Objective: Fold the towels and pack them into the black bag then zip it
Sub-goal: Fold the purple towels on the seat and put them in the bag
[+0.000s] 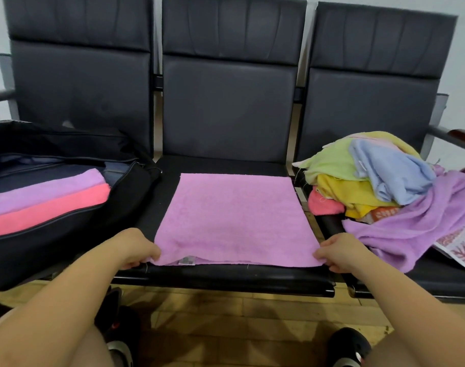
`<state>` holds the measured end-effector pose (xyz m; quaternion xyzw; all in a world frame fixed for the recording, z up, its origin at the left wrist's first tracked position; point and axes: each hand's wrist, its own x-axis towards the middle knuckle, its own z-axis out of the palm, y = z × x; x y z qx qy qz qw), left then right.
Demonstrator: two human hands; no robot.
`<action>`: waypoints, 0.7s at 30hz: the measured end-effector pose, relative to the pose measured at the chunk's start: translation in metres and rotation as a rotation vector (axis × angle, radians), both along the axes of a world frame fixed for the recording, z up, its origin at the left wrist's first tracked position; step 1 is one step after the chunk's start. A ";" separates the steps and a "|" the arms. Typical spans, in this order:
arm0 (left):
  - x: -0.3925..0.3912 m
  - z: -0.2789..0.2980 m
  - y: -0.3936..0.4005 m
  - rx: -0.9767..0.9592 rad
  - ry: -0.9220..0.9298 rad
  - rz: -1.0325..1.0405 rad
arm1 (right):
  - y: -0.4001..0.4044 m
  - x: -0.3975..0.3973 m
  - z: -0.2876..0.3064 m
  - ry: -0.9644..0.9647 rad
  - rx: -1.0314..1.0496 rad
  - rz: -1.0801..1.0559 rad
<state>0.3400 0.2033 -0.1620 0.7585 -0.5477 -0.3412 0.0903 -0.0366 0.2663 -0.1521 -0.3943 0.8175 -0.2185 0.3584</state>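
Note:
A pink-lilac towel (pixel 236 218) lies spread flat on the middle seat, a small label at its near edge. My left hand (pixel 136 247) pinches its near left corner. My right hand (pixel 339 251) pinches its near right corner. On the left seat the black bag (pixel 54 234) lies unzipped, holding a folded lilac towel (pixel 51 189) and a folded coral towel (pixel 51 210) side by side. A heap of unfolded towels (pixel 371 178) in green, yellow, blue, coral and purple sits on the right seat.
Three dark padded seats (pixel 226 107) stand in a row with metal armrests at both ends. A patterned cloth (pixel 461 247) lies under the heap at the right. My knees and dark shoes (pixel 350 348) are below, over a yellowish tiled floor.

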 end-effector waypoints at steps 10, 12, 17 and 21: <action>0.008 0.023 0.010 -0.083 0.637 0.114 | 0.004 -0.011 0.013 -0.470 -0.247 -0.079; 0.011 0.034 0.016 -0.133 0.728 0.083 | 0.006 -0.013 0.023 -0.530 -0.300 -0.087; 0.013 0.081 0.028 -0.322 1.044 0.084 | 0.018 -0.010 0.079 -0.810 -0.551 -0.047; 0.015 0.142 0.040 -0.574 1.304 -0.012 | 0.028 -0.009 0.138 -0.921 -0.880 0.116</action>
